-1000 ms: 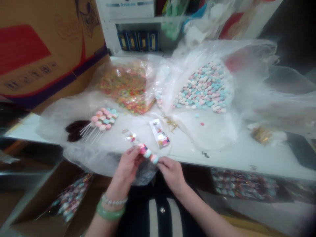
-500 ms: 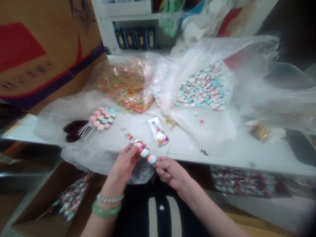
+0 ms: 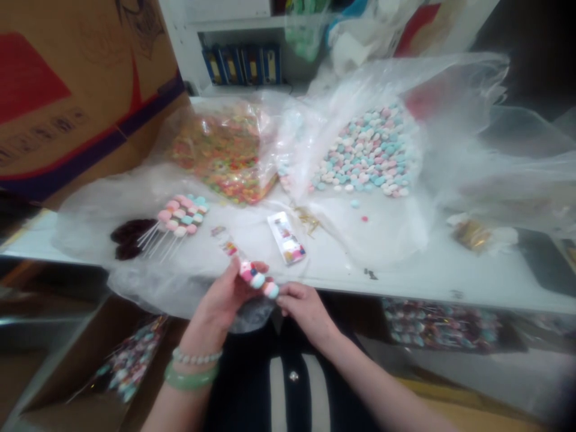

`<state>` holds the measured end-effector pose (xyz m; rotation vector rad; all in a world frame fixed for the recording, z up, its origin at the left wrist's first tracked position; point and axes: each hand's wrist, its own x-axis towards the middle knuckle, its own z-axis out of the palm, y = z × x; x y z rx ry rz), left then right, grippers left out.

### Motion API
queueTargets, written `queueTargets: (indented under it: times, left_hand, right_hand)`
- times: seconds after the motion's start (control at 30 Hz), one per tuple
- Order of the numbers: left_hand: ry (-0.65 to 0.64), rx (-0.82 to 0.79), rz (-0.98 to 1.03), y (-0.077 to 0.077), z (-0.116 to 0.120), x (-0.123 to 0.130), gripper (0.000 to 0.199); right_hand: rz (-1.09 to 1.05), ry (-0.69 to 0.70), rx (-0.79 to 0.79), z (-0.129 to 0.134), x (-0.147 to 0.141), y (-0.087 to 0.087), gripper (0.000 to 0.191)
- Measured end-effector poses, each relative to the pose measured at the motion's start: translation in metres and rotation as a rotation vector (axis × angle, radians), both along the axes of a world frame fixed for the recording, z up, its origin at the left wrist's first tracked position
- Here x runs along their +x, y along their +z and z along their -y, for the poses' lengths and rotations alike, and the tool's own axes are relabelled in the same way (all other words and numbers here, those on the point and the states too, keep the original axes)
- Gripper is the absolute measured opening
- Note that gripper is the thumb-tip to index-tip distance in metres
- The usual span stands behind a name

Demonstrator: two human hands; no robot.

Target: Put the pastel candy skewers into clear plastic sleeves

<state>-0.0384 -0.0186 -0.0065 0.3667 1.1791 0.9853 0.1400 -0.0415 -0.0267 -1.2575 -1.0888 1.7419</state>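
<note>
A marshmallow skewer (image 3: 258, 280) in pink, white and pale blue is held slantwise over the table's front edge. My left hand (image 3: 222, 294) is closed around its upper part, thumb in front and fingers behind. A clear printed wrapper (image 3: 226, 245) covers that upper part and sticks out beyond it. With thumb and fingertips, my right hand (image 3: 306, 309) pinches the skewer's lower end, where the stick is hidden. Beyond my hands lie a stack of printed wrappers (image 3: 287, 237) and some gold twist ties (image 3: 308, 219). Several unwrapped marshmallow skewers (image 3: 180, 216) rest at the left.
Behind are a bag of gummy candies (image 3: 234, 162) and an open bag of loose marshmallows (image 3: 364, 153). A large carton (image 3: 90, 102) stands at the left. Gold ties (image 3: 472, 234) lie at the right. Boxes of wrapped skewers (image 3: 130, 366) sit below the table.
Both hands have shifted slightly left with the skewer. More of the wrapper's printed upper end now shows above my left hand.
</note>
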Motion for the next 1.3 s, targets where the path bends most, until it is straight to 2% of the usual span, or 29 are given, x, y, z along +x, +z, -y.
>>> queueTargets:
  times: [0.07, 0.13, 0.2, 0.3, 0.37, 0.47, 0.53, 0.67, 0.87, 1.0, 1.07, 1.13, 1.23, 1.3]
  left_hand:
    - [0.063, 0.03, -0.049, 0.0, -0.003, 0.001, 0.042]
    - [0.191, 0.104, -0.057, -0.001, -0.004, 0.004, 0.025]
    - [0.284, 0.173, -0.002, -0.001, -0.005, 0.006, 0.019]
    - [0.281, 0.195, 0.083, 0.0, -0.004, 0.007, 0.018]
    - [0.273, 0.194, 0.091, 0.0, -0.002, 0.007, 0.015]
    - [0.297, 0.162, 0.094, -0.004, -0.001, 0.011, 0.01]
    - [0.326, 0.117, 0.108, -0.008, 0.001, 0.016, 0.008]
    - [0.352, 0.063, 0.135, -0.011, 0.003, 0.025, 0.011]
    - [0.246, 0.045, 0.115, -0.011, 0.005, 0.02, 0.005]
    - [0.216, 0.137, 0.031, -0.012, 0.007, 0.02, 0.021]
    - [0.201, 0.163, 0.008, -0.012, 0.007, 0.023, 0.027]
    - [0.206, 0.153, 0.009, -0.011, 0.008, 0.028, 0.028]
    - [0.24, 0.116, 0.038, -0.008, 0.007, 0.032, 0.022]
    - [0.254, 0.053, 0.071, -0.004, 0.005, 0.032, 0.015]
  right_hand:
    - [0.027, 0.01, 0.069, 0.0, 0.001, 0.0, 0.012]
    - [0.053, -0.005, 0.16, 0.001, 0.002, -0.002, 0.01]
    - [0.089, -0.01, 0.255, 0.001, 0.004, -0.004, 0.01]
    - [0.132, -0.012, 0.307, 0.001, 0.006, -0.004, 0.01]
    - [0.09, -0.045, 0.212, 0.001, 0.006, -0.002, 0.01]
    - [-0.07, -0.064, -0.066, 0.001, 0.004, 0.001, 0.01]
    - [-0.16, -0.04, -0.196, 0.003, 0.001, 0.002, 0.012]
    - [-0.31, -0.017, -0.336, 0.002, 0.0, -0.006, 0.013]
    - [-0.591, 0.082, -0.586, -0.013, 0.017, -0.022, 0.013]
    - [-0.647, 0.168, -0.691, -0.016, 0.02, -0.021, 0.013]
    - [-0.598, 0.141, -0.666, -0.013, 0.017, -0.019, 0.012]
    - [-0.492, 0.057, -0.559, -0.007, 0.01, -0.015, 0.012]
    - [-0.343, -0.071, -0.371, 0.0, 0.003, -0.01, 0.014]
    - [-0.351, -0.054, -0.339, 0.002, 0.002, -0.009, 0.015]
